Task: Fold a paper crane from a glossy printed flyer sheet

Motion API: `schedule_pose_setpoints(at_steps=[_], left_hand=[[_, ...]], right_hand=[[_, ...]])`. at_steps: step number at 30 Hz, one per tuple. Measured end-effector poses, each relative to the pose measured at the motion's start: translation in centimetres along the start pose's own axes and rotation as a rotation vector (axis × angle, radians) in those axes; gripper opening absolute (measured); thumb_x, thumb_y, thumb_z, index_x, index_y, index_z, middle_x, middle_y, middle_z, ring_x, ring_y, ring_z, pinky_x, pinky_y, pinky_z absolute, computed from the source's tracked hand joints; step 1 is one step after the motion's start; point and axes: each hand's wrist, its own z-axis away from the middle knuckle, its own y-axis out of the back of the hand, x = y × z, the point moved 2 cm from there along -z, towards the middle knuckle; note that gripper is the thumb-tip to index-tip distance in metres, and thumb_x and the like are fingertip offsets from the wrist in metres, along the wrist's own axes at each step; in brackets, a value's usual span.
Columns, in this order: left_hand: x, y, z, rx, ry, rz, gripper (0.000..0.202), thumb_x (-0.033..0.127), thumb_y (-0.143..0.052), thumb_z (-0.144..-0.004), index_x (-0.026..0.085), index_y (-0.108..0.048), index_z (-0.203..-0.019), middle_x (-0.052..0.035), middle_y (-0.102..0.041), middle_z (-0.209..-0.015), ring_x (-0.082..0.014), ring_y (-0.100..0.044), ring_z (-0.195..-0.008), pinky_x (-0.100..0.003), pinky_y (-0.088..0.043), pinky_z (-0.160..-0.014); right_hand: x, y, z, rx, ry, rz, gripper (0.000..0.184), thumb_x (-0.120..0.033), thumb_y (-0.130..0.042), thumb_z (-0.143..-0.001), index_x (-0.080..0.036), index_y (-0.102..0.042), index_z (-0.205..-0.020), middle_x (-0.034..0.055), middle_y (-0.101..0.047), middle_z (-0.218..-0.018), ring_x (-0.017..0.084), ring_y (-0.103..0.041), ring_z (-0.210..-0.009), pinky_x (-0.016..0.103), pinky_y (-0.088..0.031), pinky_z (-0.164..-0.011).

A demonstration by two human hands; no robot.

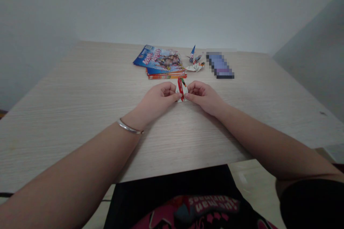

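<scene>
Between my two hands is a small piece of folded paper point(181, 86), white with red, green and black print, raised just over the table. My left hand point(163, 94), with a silver bangle on its wrist, pinches the paper's left edge between thumb and curled fingers. On the opposite edge, my right hand point(202, 96) grips it the same way, thumb in front. The fingertips behind the paper are partly hidden. Just beyond my hands lies a stack of printed leaflets point(161, 61), blue on top with red-orange edges beneath.
Folded paper cranes point(195, 65) stand right of the leaflets. Farther right lies a phone-like dark rectangle point(220, 65), blurred by pixelation. The pale wood-grain table point(80, 114) meets a wall point(172, 7) at the back. Its front edge runs close to my lap.
</scene>
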Motion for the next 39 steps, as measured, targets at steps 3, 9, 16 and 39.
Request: schedule_pose_setpoints(at_steps=[3, 9, 16, 39], left_hand=[[0.0, 0.0, 0.0, -0.003, -0.016, -0.031, 0.014, 0.030, -0.066, -0.081, 0.020, -0.059, -0.073, 0.0006, -0.060, -0.071, -0.0150, -0.053, -0.067, -0.029, -0.041, -0.063], [0.6, -0.4, 0.3, -0.022, -0.068, -0.006, 0.014, 0.028, -0.063, -0.080, 0.021, -0.051, -0.077, 0.0020, -0.054, -0.073, -0.0144, -0.050, -0.068, -0.028, -0.039, -0.063], [0.4, -0.3, 0.3, 0.008, -0.069, -0.105, 0.018, 0.036, -0.065, -0.084, 0.020, -0.057, -0.083, 0.0011, -0.058, -0.075, -0.0151, -0.052, -0.069, -0.028, -0.038, -0.063], [2.0, -0.4, 1.0, -0.015, -0.197, -0.445, 0.021, 0.029, -0.059, -0.091, 0.017, -0.061, -0.073, 0.0021, -0.053, -0.068, -0.0139, -0.047, -0.066, -0.030, -0.031, -0.063]], right_hand=[[0.1, -0.1, 0.0, -0.031, -0.005, 0.020, 0.025, -0.039, -0.073, -0.078, -0.024, -0.054, -0.082, -0.0037, -0.060, -0.074, 0.014, -0.053, -0.068, 0.029, -0.042, -0.065], [0.0, -0.6, -0.2, -0.089, 0.033, -0.052, 0.022, -0.035, -0.072, -0.076, -0.023, -0.057, -0.084, -0.0031, -0.060, -0.076, 0.014, -0.052, -0.068, 0.029, -0.040, -0.066], [0.1, -0.3, -0.4, -0.040, 0.056, -0.037, 0.029, -0.039, -0.077, -0.078, -0.024, -0.053, -0.082, -0.0060, -0.056, -0.068, 0.012, -0.050, -0.063, 0.027, -0.039, -0.060], [-1.3, -0.6, 0.1, 0.191, 0.238, 0.099, 0.008, -0.027, -0.068, -0.080, -0.023, -0.061, -0.081, -0.0039, -0.063, -0.072, 0.011, -0.056, -0.063, 0.027, -0.045, -0.058]])
